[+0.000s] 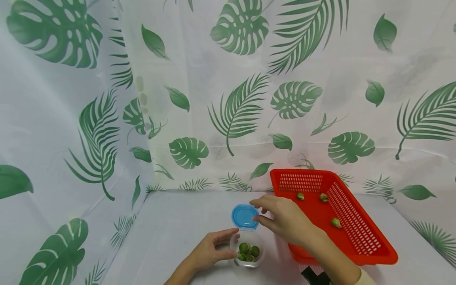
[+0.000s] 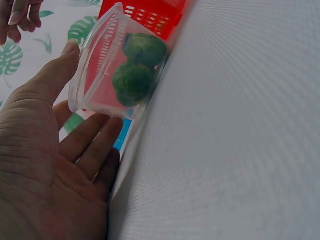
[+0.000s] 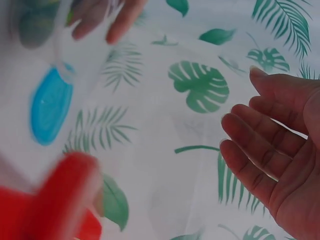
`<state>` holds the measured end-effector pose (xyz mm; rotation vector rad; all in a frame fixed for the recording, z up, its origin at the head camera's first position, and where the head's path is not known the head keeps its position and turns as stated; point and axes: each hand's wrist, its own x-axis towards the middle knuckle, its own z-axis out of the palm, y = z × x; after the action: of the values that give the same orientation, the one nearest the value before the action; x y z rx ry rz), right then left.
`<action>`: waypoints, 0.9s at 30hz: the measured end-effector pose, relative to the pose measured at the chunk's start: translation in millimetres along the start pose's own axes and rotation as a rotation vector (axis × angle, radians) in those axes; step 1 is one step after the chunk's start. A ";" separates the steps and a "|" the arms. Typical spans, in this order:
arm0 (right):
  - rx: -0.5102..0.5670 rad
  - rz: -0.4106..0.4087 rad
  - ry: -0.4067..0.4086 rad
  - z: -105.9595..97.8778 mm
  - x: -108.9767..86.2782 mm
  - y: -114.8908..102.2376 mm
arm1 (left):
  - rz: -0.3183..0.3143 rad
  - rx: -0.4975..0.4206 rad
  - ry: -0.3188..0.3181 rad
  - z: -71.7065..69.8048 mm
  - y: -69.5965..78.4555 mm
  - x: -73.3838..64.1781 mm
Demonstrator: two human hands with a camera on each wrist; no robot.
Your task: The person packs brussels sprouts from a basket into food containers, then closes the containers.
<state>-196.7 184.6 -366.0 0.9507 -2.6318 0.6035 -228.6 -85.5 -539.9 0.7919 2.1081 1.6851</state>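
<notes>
A clear plastic container [image 1: 248,237] stands on the table with several Brussels sprouts [image 1: 249,252] inside. Its blue lid [image 1: 244,216] is flipped back on the far side, lying open. My left hand [image 1: 210,252] holds the container from the left, thumb on the near side and fingers around the back. In the left wrist view, the thumb is by the rim of the container [image 2: 100,97] and the fingertips touch its side. Just right of the lid hovers my right hand [image 1: 285,217], its fingers loosely bent and nothing in them; the right wrist view shows them apart from the lid [image 3: 51,106].
A red perforated basket [image 1: 377,258] sits to the right, partly under my right forearm, with 3 loose sprouts [image 1: 336,223] visible in it. A leaf-patterned sheet [image 1: 192,118] hangs behind the white table [image 1: 178,215]. A black object [image 1: 315,276] is by my right wrist.
</notes>
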 end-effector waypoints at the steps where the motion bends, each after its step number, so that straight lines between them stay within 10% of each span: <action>1: -0.006 0.007 -0.001 -2.7 1.0 -0.4 | 0.000 0.002 0.001 0.0 -0.2 0.1; 27: 0.024 0.134 0.020 -14.4 17.4 40.6 | 0.020 -0.014 -0.002 0.9 -2.1 1.7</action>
<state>-234.7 210.2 -358.3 0.7756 -2.6918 0.6730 -229.9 -84.1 -541.9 0.8123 2.0922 1.7063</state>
